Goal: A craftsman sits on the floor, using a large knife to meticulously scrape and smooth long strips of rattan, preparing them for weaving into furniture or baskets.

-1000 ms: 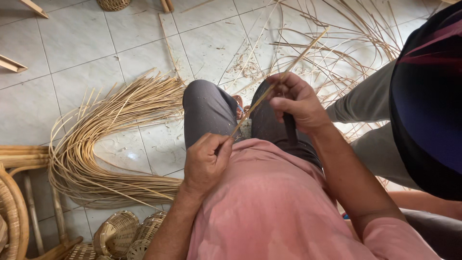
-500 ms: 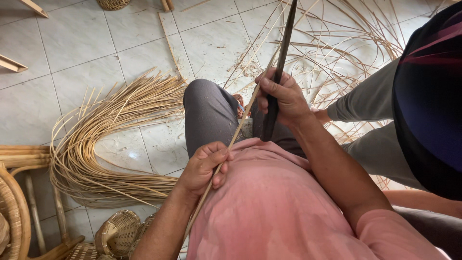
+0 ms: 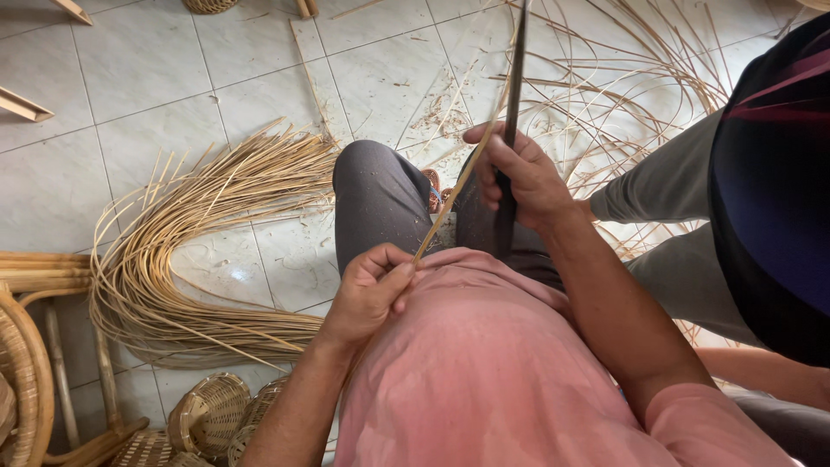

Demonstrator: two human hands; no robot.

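Note:
My right hand (image 3: pixel 519 177) grips a long dark blade (image 3: pixel 513 95) that points up and away from me, over my knees. A thin pale rattan strip (image 3: pixel 450 197) runs slanting from that hand down to my left hand (image 3: pixel 370 292), which pinches its lower end against my pink shirt. The strip lies against the blade where my right thumb presses it. My grey trousers (image 3: pixel 376 195) are under both hands.
A big curved bundle of rattan strips (image 3: pixel 186 251) lies on the tiled floor to my left. Loose thin strips (image 3: pixel 622 78) are scattered ahead. Small woven baskets (image 3: pixel 207 419) and a rattan frame (image 3: pixel 35 346) sit at lower left. Another person in dark clothes (image 3: pixel 769 190) sits close on my right.
My right hand has raised the blade from lying low over my knees to pointing upward. The strip has slid along it and my left hand has drawn back toward my belly.

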